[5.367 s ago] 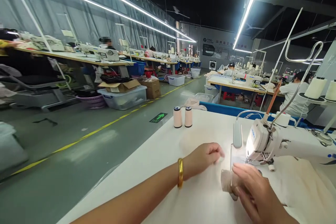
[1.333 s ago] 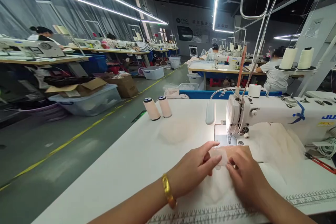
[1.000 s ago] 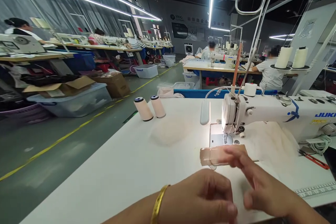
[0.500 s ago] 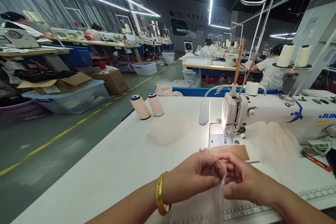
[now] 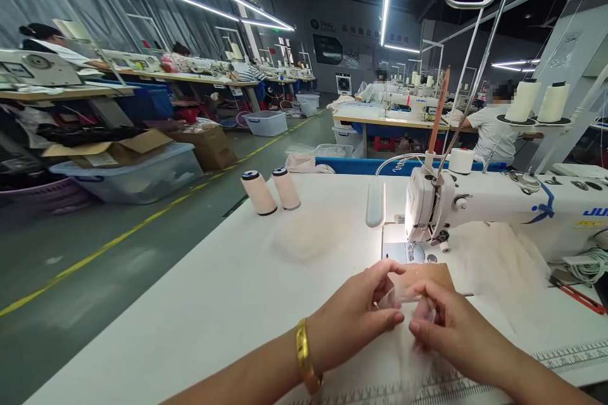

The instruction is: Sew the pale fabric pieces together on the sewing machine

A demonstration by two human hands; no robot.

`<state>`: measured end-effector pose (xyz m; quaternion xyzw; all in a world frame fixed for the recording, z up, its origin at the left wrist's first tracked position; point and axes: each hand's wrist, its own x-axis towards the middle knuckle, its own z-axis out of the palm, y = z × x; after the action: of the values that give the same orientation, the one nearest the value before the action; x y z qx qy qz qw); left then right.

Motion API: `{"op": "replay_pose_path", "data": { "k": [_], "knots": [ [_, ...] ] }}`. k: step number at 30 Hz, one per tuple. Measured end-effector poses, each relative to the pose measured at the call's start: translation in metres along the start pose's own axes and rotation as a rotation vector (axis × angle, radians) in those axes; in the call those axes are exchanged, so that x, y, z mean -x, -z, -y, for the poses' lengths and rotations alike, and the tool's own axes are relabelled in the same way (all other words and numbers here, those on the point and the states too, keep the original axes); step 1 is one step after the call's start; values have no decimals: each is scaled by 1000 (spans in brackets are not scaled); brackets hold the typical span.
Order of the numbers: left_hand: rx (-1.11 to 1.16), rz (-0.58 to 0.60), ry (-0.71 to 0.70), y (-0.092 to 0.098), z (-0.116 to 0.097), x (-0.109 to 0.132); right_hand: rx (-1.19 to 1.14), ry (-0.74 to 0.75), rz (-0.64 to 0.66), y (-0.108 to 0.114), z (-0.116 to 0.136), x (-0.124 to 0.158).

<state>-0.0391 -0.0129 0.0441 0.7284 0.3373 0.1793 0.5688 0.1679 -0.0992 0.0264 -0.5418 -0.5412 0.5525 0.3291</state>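
Note:
My left hand, with a gold bangle at the wrist, and my right hand meet over the white table, just in front of the sewing machine. Both pinch a small sheer, pale piece of fabric stretched between their fingertips. A tan rectangular piece lies on the table right behind them, below the needle area. More pale fabric is heaped under the machine arm.
Two pinkish thread cones stand at the table's far left, a sheer fabric heap near them. Red-handled scissors lie at the right. A printed ruler runs along the near edge. Other people sew at tables behind.
Over the last second my hands came together and took the sheer piece between the fingertips, lifting it slightly. The tan piece my right hand held a second ago now lies on the table.

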Motion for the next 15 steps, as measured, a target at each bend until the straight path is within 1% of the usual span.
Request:
{"op": "replay_pose_path", "data": {
  "k": [2, 4, 7, 10, 12, 15],
  "knots": [
    [115, 81, 111, 3, 4, -5, 11, -30, 43, 8, -3, 4],
    [168, 150, 177, 6, 7, -12, 82, -42, 95, 20, -3, 6],
    [113, 172, 153, 5, 7, -26, 299, -23, 128, 37, 5, 2],
    [58, 116, 99, -2, 6, -39, 409, 60, 74, 44, 15, -13],
    [43, 53, 77, -6, 8, -43, 413, 97, -8, 42, 18, -27],
    [-7, -51, 40, -8, 13, -44, 361, 105, -90, 35, 12, -47]
  ]
}}
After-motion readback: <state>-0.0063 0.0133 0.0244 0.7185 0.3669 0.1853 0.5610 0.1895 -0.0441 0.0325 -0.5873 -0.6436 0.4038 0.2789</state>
